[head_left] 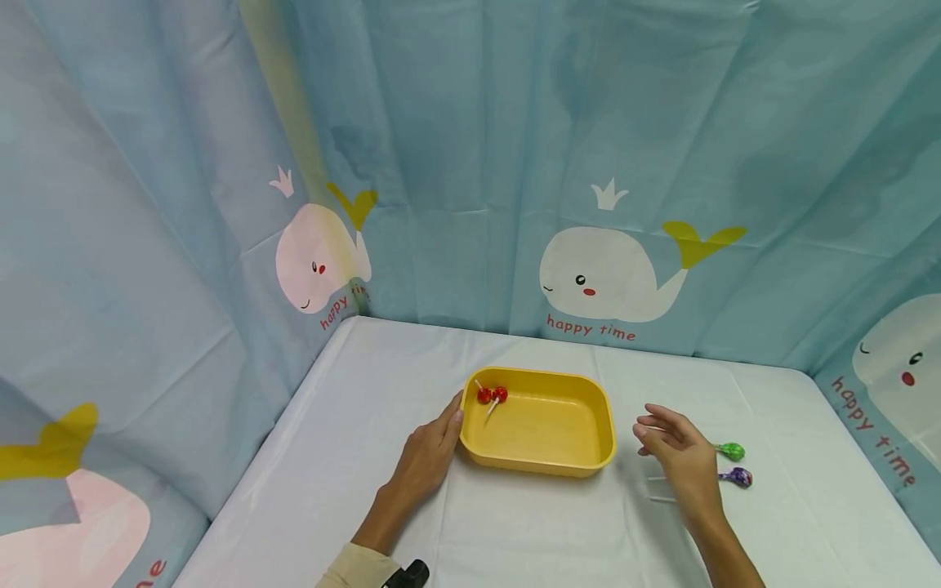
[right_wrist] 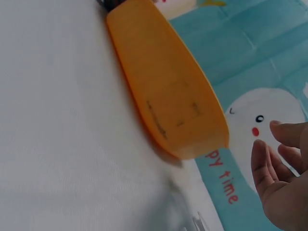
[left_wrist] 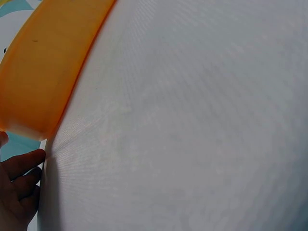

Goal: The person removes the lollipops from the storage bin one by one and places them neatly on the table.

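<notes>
A yellow tray (head_left: 540,425) with rounded corners sits on the white table. Two red lollipops (head_left: 500,394) lie together in its back left part. My left hand (head_left: 426,453) touches the tray's left side with fairly straight fingers. To the right of the tray, my right hand (head_left: 684,461) is raised above the table, its fingers loosely bent and nothing between them. Beneath and beside it lie a green lollipop (head_left: 731,452) and a purple lollipop (head_left: 738,478), their sticks partly hidden by the hand. The right wrist view shows the thumb and fingertips apart.
A white cloth (head_left: 544,523) covers the table. Behind and at the sides hangs a blue curtain (head_left: 456,245) printed with whales, close to the table's edges. A dark object (head_left: 408,574) sits by the left sleeve.
</notes>
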Demonstrator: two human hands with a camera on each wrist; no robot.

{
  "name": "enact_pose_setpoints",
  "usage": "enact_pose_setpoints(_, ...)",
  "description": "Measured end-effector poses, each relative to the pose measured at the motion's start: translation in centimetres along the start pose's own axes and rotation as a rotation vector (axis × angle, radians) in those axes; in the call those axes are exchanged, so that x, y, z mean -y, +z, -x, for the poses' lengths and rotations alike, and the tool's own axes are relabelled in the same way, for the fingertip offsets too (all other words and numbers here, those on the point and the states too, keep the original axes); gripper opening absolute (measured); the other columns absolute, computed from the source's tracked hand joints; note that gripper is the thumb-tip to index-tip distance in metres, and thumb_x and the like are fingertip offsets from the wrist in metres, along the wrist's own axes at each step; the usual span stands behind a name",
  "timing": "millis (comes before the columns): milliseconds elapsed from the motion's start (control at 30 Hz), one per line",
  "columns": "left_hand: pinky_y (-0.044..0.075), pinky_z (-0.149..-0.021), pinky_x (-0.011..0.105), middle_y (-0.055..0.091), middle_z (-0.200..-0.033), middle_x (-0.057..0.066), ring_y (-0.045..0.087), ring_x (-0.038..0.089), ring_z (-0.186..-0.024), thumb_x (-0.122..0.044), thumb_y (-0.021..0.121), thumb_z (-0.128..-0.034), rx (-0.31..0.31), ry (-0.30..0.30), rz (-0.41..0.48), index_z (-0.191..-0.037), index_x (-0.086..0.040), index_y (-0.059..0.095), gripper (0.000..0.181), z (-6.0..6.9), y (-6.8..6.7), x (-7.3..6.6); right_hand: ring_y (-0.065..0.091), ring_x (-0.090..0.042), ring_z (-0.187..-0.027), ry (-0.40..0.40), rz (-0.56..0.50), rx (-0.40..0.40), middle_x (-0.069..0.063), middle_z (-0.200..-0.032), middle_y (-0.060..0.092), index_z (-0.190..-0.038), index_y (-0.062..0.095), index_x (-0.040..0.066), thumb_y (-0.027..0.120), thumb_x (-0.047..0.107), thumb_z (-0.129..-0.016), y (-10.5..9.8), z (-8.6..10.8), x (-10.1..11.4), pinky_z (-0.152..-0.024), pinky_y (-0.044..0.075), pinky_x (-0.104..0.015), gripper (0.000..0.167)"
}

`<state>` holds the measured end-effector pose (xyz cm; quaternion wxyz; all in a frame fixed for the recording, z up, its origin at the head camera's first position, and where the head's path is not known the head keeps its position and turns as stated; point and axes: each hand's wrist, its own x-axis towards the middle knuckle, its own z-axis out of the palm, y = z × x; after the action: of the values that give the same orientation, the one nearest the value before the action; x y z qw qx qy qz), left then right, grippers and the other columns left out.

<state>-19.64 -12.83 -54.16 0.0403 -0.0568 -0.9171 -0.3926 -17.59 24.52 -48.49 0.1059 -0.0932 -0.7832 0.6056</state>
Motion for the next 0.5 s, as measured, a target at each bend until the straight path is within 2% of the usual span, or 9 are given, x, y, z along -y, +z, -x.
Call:
enact_pose_setpoints(200,0.043,-0.120,0.052,0.049,-0.162,-0.004,0.054,0.027,-0.145,-0.044,0.039,-0.1159,0.001,-0.002,0.007,-0.167,-0.031,0.035,0.053,0.1,0.0,0.0,0.075,-0.016,-0.098,0.014,-0.026,0.029,-0.002,-0.120,0.072,-0.143,0.063,0.009,0.077,0.026,-0.100,1.4,0.1,0.6,-0.080,0.062,-0.020,0.049)
enact_pose_setpoints(500,0.043,-0.120,0.051,0.049,-0.163,-0.005,0.054,0.026,-0.146,-0.045,0.039,-0.1158,0.002,0.002,0.014,-0.167,-0.032,0.034,0.053,0.1,0.0,0.0,0.074,-0.016,-0.102,0.004,-0.058,0.101,-0.015,-0.128,0.069,-0.143,0.064,0.009,0.076,0.028,-0.100,3.3,0.3,1.4,-0.084,0.062,-0.021,0.049)
